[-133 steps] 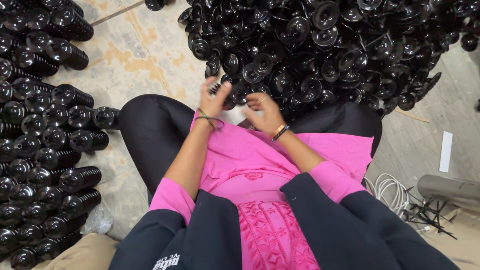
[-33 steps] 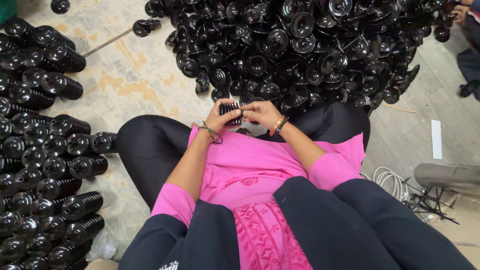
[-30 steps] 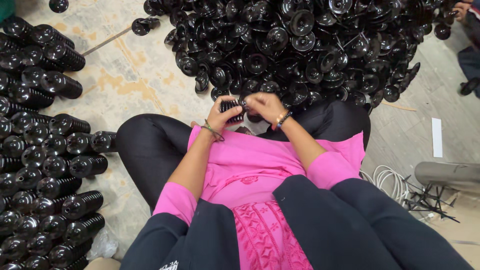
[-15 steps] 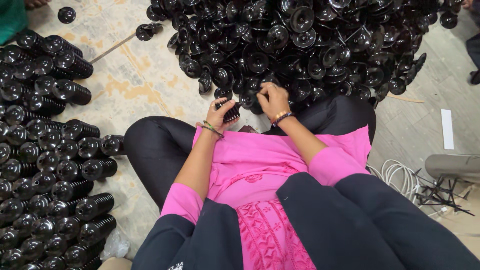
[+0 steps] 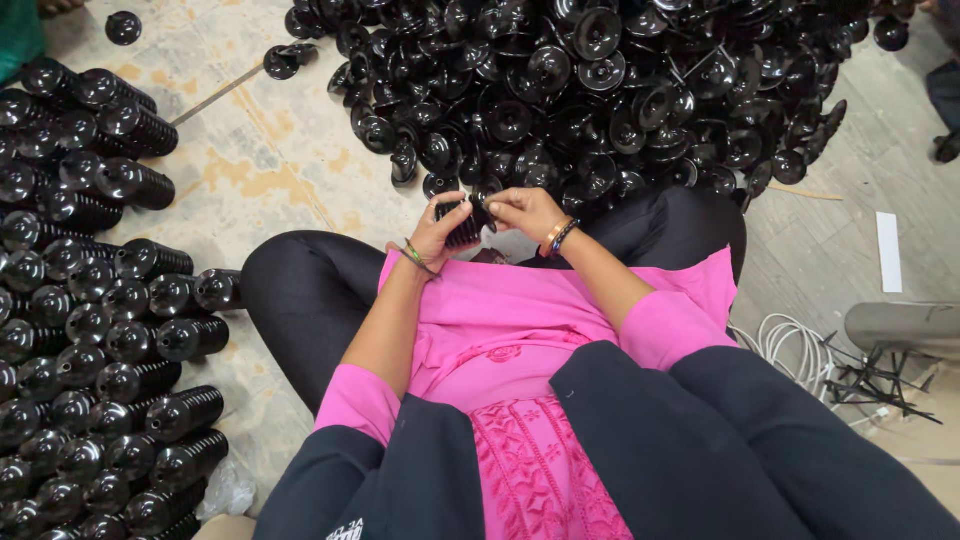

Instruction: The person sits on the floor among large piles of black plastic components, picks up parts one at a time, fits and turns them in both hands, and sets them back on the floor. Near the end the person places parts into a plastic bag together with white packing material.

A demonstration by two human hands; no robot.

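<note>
— What moved?
— Right hand (image 5: 525,212) came back from the heap of loose black plastic discs (image 5: 600,90) at twelve o'clock.
— And now?
— Both hands together, left hand (image 5: 437,232) clasping a short stack of black ribbed discs (image 5: 465,222) above the lap.

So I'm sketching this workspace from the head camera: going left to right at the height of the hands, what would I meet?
Rows of stacked black discs → bare floor → left hand → short stack of black discs held between both hands → right hand → white strip on the floor.
</note>
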